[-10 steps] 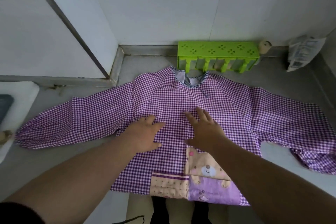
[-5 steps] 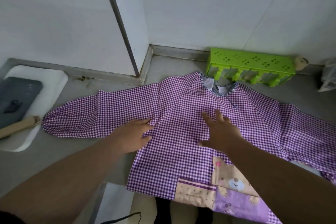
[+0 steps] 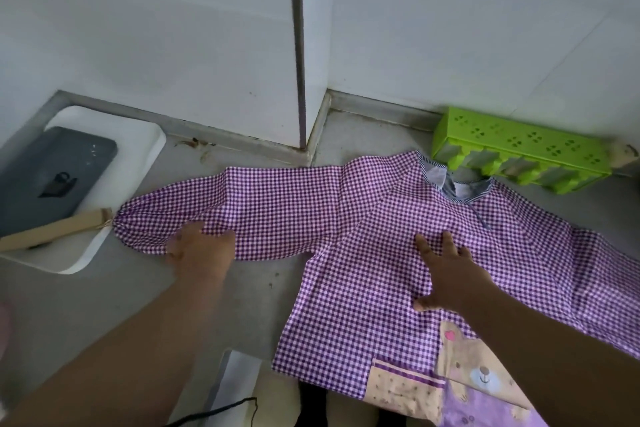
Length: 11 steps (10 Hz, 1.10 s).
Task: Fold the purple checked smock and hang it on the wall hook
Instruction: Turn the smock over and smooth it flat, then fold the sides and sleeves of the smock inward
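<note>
The purple checked smock (image 3: 363,253) lies spread flat on a grey counter, collar toward the wall, a bear pocket at its lower right. Its left sleeve (image 3: 263,211) stretches out to the left. My left hand (image 3: 201,250) rests on the lower edge of that sleeve near the cuff, fingers curled into the cloth. My right hand (image 3: 446,270) lies flat on the chest of the smock, fingers spread. No wall hook shows in this view.
A green perforated plastic rack (image 3: 519,149) lies against the wall behind the collar. A white tray (image 3: 114,191) at the left holds a dark grey pad (image 3: 52,177) and a wooden stick (image 3: 52,230). A white wall corner (image 3: 304,80) juts out behind the sleeve.
My left hand has slid leftward from the chest along the left sleeve to near the cuff. The view has swung left. My right hand stays flat on the chest.
</note>
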Tool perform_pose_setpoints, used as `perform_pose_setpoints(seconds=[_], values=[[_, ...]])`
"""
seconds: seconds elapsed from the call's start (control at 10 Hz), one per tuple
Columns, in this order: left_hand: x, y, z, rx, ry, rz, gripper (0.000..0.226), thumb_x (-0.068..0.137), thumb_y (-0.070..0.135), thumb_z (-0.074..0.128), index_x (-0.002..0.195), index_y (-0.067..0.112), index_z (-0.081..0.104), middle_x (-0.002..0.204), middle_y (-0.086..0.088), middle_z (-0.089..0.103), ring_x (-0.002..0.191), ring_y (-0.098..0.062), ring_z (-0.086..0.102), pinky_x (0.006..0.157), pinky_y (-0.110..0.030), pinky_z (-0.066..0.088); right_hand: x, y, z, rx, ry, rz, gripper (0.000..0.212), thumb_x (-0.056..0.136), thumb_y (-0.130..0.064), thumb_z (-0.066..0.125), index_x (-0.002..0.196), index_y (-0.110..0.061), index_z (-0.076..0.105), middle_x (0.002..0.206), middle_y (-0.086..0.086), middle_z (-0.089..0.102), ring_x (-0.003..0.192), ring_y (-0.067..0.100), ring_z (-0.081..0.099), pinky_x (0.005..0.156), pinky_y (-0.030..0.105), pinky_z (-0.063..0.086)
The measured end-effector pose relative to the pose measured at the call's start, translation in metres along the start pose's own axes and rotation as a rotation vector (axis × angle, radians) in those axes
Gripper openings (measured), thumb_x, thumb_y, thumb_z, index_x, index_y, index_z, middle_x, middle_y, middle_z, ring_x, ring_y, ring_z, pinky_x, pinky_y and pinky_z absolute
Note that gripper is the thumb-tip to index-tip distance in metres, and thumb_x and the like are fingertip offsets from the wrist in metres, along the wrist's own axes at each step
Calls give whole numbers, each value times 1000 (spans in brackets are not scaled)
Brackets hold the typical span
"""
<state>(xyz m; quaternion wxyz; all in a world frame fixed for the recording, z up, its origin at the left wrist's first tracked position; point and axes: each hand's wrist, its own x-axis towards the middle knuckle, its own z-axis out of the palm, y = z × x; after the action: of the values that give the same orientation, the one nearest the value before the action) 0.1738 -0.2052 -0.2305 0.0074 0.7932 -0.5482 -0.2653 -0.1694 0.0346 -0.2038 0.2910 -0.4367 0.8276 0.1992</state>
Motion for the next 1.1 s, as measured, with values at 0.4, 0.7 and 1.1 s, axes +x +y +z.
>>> perform_pose_setpoints(seconds=[0.4,0.7,1.1], values=[[-2,17,-24,-576,-240,-285,53,111,7,43,162,-1,30,166,-26,34,150,-37,37,96,-25,41,1,-1,0,-18,12,-10,149,57,-82,78,156,-43,-25,169,17,-19,154,52,-2,118,65,30],[26,56,-49,-739,-60,-86,44,98,26,67,138,9,60,134,-18,65,121,-37,65,101,-50,57,-3,2,-1,-61,61,-57,145,57,-89,71,156,-45,-25,170,15,-17,156,48,1,116,65,33],[-146,157,2,412,-100,1771,61,91,62,62,136,20,60,141,-3,61,128,-24,54,112,-44,44,-3,19,3,34,161,-127,128,58,-91,64,159,-45,1,172,8,4,156,41,12,112,62,38]])
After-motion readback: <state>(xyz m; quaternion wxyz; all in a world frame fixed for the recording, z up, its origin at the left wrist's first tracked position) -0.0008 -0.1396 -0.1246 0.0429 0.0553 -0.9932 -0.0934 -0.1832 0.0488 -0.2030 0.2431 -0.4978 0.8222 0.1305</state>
